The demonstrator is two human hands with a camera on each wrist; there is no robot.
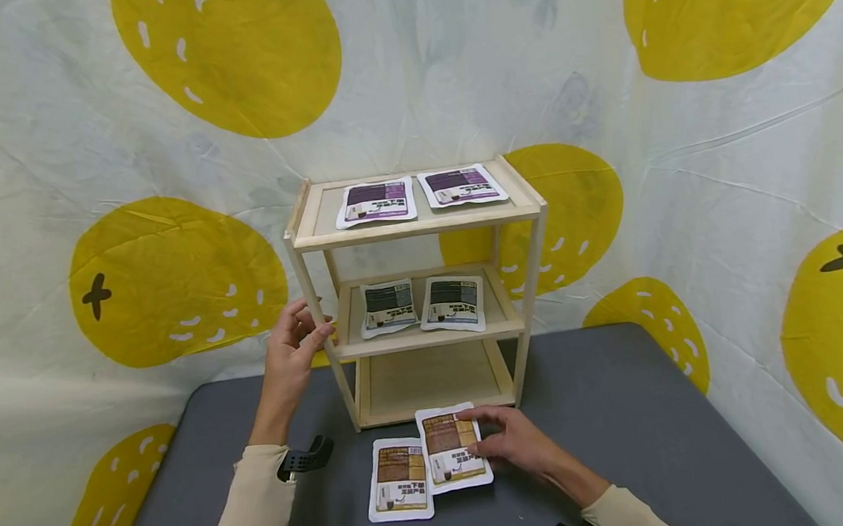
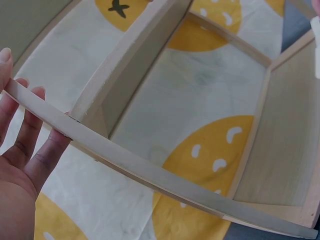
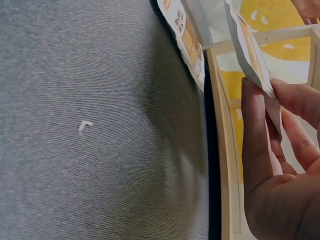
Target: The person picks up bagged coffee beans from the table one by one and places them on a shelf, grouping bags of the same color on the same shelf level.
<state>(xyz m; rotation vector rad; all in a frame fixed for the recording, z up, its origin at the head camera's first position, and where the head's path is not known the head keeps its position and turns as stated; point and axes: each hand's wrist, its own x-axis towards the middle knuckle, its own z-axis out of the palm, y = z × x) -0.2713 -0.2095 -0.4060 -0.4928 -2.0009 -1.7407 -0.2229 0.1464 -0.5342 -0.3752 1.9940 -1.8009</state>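
My left hand (image 1: 289,360) grips the front left post of a small wooden three-tier shelf (image 1: 404,233), thumb in front and fingers behind. In the left wrist view that post (image 2: 125,155) passes between thumb and fingers. Below, my right hand (image 1: 516,445) pinches the right edge of a white pouch with a brown label (image 1: 449,448), held above the table in front of the bottom tier. The right wrist view shows the pouch (image 3: 247,47) edge-on between thumb and fingers. A matching brown-labelled pouch (image 1: 399,486) lies on the table, partly overlapped by the held one in view.
Two purple-labelled pouches lie on the top tier, one left (image 1: 378,201) and one right (image 1: 462,186). On the middle tier are two dark-labelled pouches, left (image 1: 388,308) and right (image 1: 452,304). A grey table (image 1: 634,453) bears the shelf; a fruit-patterned curtain (image 1: 404,64) hangs behind.
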